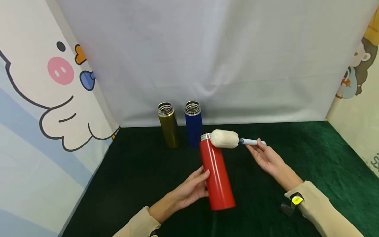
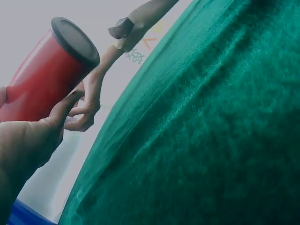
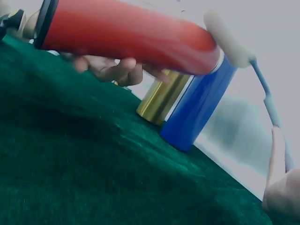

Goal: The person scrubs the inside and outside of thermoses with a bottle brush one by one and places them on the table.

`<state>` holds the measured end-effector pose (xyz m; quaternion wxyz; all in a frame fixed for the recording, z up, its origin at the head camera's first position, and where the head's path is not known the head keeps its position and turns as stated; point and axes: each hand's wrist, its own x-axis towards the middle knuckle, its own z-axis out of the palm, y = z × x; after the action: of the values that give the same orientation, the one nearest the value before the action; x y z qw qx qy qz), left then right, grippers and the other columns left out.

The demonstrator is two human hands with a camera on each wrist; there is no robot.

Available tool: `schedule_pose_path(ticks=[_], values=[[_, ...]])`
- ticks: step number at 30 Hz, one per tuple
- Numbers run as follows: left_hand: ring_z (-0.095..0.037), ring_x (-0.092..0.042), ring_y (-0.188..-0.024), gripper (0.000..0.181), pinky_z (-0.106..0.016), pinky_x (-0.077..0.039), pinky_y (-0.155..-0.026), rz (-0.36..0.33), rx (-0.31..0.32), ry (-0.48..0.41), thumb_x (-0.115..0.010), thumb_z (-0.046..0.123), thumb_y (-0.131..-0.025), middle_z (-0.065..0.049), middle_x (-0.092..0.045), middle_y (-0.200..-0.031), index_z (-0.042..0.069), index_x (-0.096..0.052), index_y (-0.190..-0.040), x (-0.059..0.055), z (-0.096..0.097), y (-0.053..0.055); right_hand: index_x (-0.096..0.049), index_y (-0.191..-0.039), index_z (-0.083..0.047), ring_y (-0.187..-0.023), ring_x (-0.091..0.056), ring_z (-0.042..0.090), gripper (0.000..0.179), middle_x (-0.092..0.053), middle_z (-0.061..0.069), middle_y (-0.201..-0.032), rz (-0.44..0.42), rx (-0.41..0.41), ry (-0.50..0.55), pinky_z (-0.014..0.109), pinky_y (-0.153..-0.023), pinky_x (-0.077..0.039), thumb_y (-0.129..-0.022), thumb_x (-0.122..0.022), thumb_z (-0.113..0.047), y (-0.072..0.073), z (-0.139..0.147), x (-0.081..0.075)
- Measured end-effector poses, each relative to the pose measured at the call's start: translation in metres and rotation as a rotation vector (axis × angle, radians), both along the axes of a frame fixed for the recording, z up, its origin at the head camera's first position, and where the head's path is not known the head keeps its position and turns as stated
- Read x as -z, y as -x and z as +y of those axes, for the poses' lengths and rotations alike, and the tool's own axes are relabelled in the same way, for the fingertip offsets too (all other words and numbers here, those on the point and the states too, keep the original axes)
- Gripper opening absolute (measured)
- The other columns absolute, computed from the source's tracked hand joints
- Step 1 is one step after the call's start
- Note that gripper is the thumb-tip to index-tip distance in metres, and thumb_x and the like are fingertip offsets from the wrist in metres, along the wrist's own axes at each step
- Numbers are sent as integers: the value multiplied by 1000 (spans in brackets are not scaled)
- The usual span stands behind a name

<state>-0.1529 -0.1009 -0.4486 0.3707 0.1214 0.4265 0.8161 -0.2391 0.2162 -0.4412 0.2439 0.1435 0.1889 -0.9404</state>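
Note:
A red bottle [image 1: 217,177] with a bare steel neck is gripped around its body by my left hand [image 1: 193,187], held tilted above the green cloth. Its dark base shows in the left wrist view. My right hand [image 1: 267,159] pinches the pale blue handle [image 1: 251,142] of a bottle brush. The brush's thick white head [image 1: 224,139] lies across the shoulder of the red bottle, beside its mouth, and overlaps the neck in the head view. In the right wrist view the white head [image 3: 227,40] slants across the bottle's top end.
Behind stand a gold bottle [image 1: 169,130] and a blue bottle [image 1: 193,128], both upright without lids. Dark green cloth [image 1: 133,184] covers the table. A grey-white curtain [image 1: 237,65] hangs at the back, with cartoon-printed walls on both sides.

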Motion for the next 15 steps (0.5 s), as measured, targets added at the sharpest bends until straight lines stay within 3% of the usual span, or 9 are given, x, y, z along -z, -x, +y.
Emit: schedule_pose_path(ticks=[3,6,11,15], values=[[-17,-57,-127,56,-44,-53,-100,6,-9,10,-41,33,-111,2,-53,-142,19,-20,-160,0,-1,1,-32,-140,-25,-102,-72,27,42,-65,16,-108,-51,50,34,25,-115,-42,-104,-53,-18,0,-1,-1],[-17,-57,-127,54,-44,-54,-100,-1,-23,17,-40,35,-111,3,-54,-141,20,-22,-159,1,-3,2,-37,-139,-22,-104,-72,29,38,-66,17,-109,-84,46,48,27,-117,-40,-104,-53,-17,-6,1,3],[-17,-56,-127,57,-42,-54,-101,-23,-42,-10,-38,40,-111,3,-53,-142,18,-19,-160,2,-7,7,-54,-120,-10,-104,-71,28,17,-67,15,-114,-28,-56,7,29,-114,-45,-107,-49,-19,-20,8,11],[-17,-57,-127,62,-41,-55,-100,-32,-62,-15,-41,41,-110,1,-51,-145,19,-16,-161,1,-11,9,-59,-117,-8,-110,-70,27,22,-66,14,-120,50,-158,10,32,-112,-48,-109,-43,-20,-28,19,16]])
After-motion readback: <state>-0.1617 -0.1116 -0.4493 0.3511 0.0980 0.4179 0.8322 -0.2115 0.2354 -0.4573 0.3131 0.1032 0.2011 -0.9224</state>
